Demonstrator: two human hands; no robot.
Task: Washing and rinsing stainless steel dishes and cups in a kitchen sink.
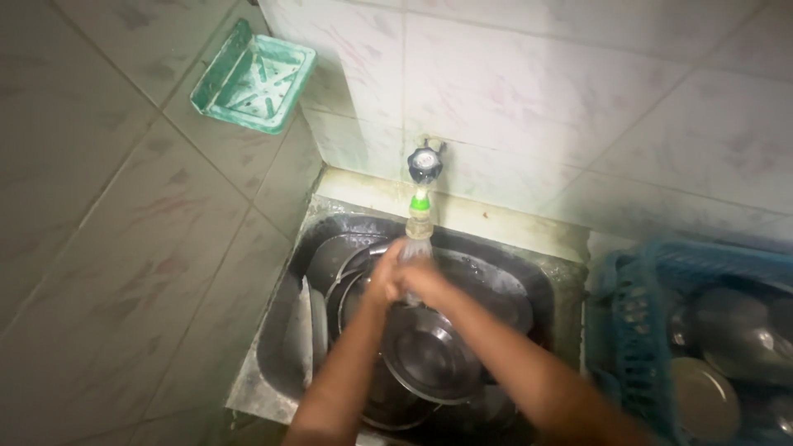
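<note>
- A green plastic soap dish point(252, 78) is fixed to the grey tiled wall, well up and to the left of both hands, and nothing shows in it.
- A dull steel sink point(277, 347) sits in the corner below the wall tiles; its left wall lies to the left of the left forearm.
- A thin steel plate point(316, 318) stands on edge against the sink's left side, just left of the left forearm.
- The left hand point(385, 277) reaches up from the bottom edge and meets the other hand under the running water; its fingers are curled against the right hand, and I cannot tell whether they hold anything.
- A dark round tap handle with a green and clear plastic nozzle point(422, 194) juts from the white tiled wall right above the joined hands, and a stream of water point(415, 248) falls from it onto them.
- The right hand point(428, 282) comes in from the lower right, touching the left hand in the stream; its fingers are bent and blurred, so their grip cannot be told.
- A round steel bowl point(429, 355) lies in the sink just below the hands, among other dark steel dishes stacked around it.
- A blue plastic basket point(632, 330) stands well to the right of the right forearm, beside the sink, holding shiny steel plates point(702, 396) and vessels.
</note>
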